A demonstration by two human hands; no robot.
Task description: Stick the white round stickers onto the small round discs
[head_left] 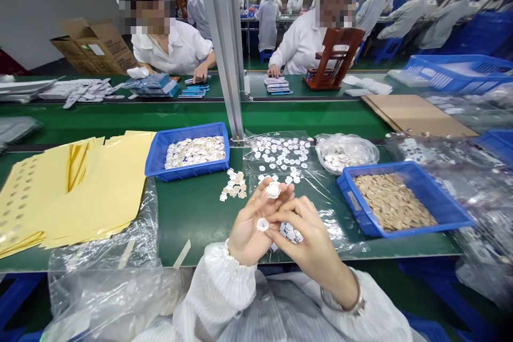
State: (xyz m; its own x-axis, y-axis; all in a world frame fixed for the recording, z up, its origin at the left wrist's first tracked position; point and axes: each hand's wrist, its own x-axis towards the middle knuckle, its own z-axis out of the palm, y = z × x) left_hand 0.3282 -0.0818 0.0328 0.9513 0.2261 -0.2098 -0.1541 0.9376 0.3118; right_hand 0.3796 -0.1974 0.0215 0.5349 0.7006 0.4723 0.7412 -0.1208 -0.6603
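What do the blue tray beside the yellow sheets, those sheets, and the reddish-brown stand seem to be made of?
Blue tray: probably molded plastic, smooth and slightly glossy, with even color and thin walls.
Yellow sheets: likely paper or thin card, flat and smooth, with thin layered edges.
Reddish-brown stand: perhaps varnished wood, going by color; painted metal is possible.

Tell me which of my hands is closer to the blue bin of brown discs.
Right. Your right hand is left of the blue bin, with a gap between; your left hand is farther left.
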